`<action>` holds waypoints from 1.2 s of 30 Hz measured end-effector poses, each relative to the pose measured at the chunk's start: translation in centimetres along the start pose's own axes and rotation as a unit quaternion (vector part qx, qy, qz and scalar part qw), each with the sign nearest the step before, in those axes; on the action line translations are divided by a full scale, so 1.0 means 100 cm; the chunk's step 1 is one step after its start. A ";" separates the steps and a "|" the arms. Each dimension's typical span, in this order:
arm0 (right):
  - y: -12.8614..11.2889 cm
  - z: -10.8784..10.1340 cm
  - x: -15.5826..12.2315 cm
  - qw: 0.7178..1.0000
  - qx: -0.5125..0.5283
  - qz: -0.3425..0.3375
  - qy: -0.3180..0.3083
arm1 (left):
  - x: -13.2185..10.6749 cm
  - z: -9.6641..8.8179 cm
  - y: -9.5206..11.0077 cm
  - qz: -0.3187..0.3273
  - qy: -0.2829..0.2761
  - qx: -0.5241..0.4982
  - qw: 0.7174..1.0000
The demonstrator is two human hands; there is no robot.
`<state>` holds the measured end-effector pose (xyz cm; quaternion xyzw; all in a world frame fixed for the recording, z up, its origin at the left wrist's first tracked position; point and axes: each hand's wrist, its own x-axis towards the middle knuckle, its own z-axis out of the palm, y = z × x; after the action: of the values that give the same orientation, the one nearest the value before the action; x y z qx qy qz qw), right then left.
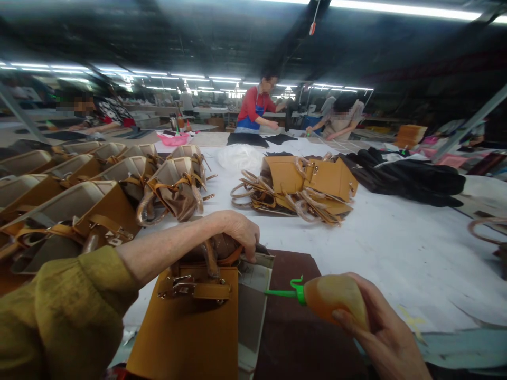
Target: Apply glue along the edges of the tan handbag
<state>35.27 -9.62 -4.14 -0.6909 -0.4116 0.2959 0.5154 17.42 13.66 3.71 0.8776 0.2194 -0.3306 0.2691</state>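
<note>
The right hand's (382,316) grip wraps a squeeze bottle (335,298), its green nozzle (283,293) pointing toward an open tan bag (190,332) on the white tabletop (396,253); whether the left hand (242,232) pinches the bag's far end is unclear.

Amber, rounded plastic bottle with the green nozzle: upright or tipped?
Tipped: the right hand holds the bottle sideways, its green nozzle pointing left.

Your left sleeve (71,311): runs off the left edge. Bag (190,335): bottom edge cuts it. Red-shirted worker's head (269,83): blurred.

Left arm (174,245) stretches forward; right fingers (374,298) curl.
</note>
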 end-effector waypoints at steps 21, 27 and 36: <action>0.055 -0.003 -0.017 0.998 -0.056 0.020 -0.024 | 0.000 0.003 -0.002 0.013 0.007 -0.010 1.000; 0.054 -0.005 -0.022 0.993 -0.108 0.012 -0.046 | -0.002 0.003 -0.002 0.022 0.016 -0.011 1.000; 0.070 -0.002 -0.032 0.989 -0.103 -0.012 -0.103 | 0.001 0.006 -0.005 0.019 0.017 -0.013 1.000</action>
<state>35.73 -13.44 -10.79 -0.7010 -0.4994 0.3152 0.3998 16.93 13.75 3.11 0.8835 0.2113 -0.3073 0.2835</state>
